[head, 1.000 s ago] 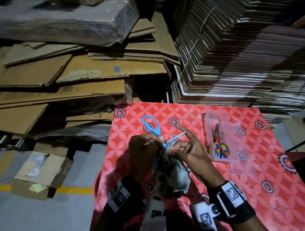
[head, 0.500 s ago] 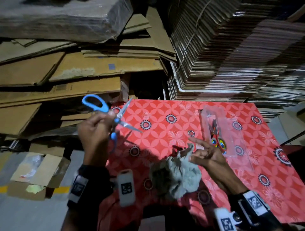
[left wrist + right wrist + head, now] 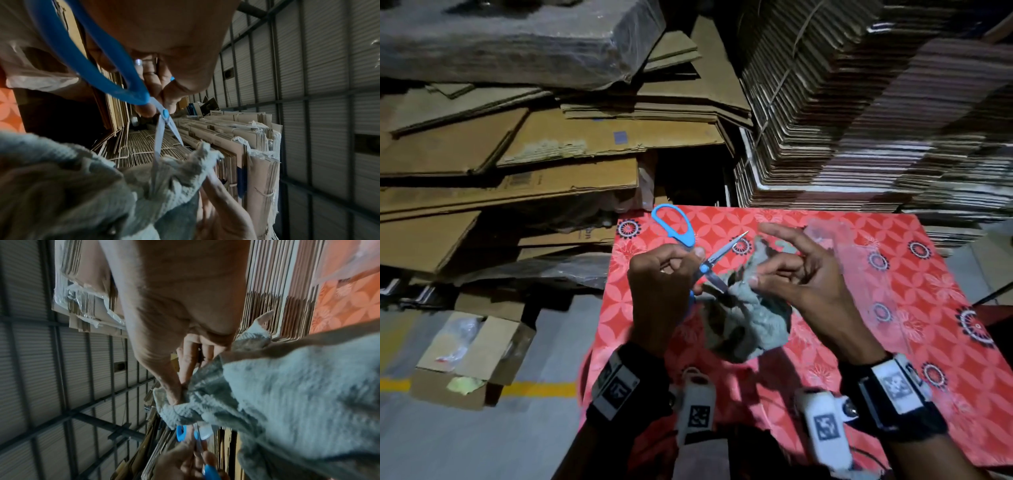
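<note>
My left hand (image 3: 671, 274) grips blue-handled scissors (image 3: 709, 262) over the red patterned table (image 3: 893, 308). The blades stand apart, one pointing up-right, the other pushed into a crumpled grey cloth (image 3: 750, 315). In the left wrist view the scissors (image 3: 162, 129) meet the cloth (image 3: 82, 186) at its raised edge. My right hand (image 3: 801, 270) pinches the cloth's upper edge between thumb and fingers, the index finger stretched out. The right wrist view shows the same pinch on the cloth (image 3: 287, 394), with the scissors (image 3: 197, 439) just below.
A clear plastic packet (image 3: 839, 246) lies on the table behind my right hand. Flattened cardboard (image 3: 551, 147) is stacked to the left and bundled cartons (image 3: 859, 120) behind the table. An open box (image 3: 469, 356) sits on the floor at the left.
My left hand, which had swung the scissors out to the left, has brought them back to the cloth. My right hand has lifted the cloth's edge to the blades.
</note>
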Available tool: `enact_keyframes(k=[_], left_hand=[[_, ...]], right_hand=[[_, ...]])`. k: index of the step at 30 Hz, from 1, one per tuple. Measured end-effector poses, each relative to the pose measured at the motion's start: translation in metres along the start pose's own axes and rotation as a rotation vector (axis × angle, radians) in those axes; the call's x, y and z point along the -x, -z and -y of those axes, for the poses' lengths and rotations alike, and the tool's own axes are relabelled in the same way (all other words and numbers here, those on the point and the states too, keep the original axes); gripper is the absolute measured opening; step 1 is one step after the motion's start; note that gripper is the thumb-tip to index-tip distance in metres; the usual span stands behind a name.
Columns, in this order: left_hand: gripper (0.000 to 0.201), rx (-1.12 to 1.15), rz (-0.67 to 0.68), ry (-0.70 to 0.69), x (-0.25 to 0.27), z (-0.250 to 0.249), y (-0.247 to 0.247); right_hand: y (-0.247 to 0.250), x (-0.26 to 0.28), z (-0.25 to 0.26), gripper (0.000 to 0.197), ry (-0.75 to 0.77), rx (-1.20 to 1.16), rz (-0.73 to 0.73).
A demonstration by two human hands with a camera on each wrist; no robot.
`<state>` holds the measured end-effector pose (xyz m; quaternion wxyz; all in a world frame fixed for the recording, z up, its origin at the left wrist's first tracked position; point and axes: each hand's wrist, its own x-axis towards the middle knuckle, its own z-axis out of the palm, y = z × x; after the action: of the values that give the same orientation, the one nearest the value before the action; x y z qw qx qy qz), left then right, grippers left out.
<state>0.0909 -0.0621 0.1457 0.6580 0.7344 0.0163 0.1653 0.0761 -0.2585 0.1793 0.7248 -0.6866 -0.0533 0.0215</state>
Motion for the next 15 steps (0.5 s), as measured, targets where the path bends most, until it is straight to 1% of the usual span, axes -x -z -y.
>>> enact_keyframes(k=[3, 6, 9, 12, 15], left_hand=[[0.032, 0.046, -0.022, 0.041, 0.002, 0.001, -0.007], [0.032, 0.046, -0.034, 0.027, 0.007, 0.000, -0.013], [0.028, 0.060, -0.074, 0.018, 0.011, 0.004, -0.018], [0.027, 0.068, -0.093, 0.028, 0.015, 0.007, -0.022], [0.027, 0.067, -0.069, 0.043, 0.017, 0.004, -0.025]], right_hand=[[-0.013, -0.005, -0.006, 0.073, -0.015, -0.013, -0.005], [-0.019, -0.007, -0.017, 0.082, -0.051, -0.031, -0.046], [-0.024, -0.003, -0.025, 0.089, -0.097, -0.043, -0.035], [-0.028, 0.003, -0.025, 0.093, -0.074, -0.021, 0.004], [-0.026, 0.003, -0.027, 0.100, -0.051, -0.062, -0.008]])
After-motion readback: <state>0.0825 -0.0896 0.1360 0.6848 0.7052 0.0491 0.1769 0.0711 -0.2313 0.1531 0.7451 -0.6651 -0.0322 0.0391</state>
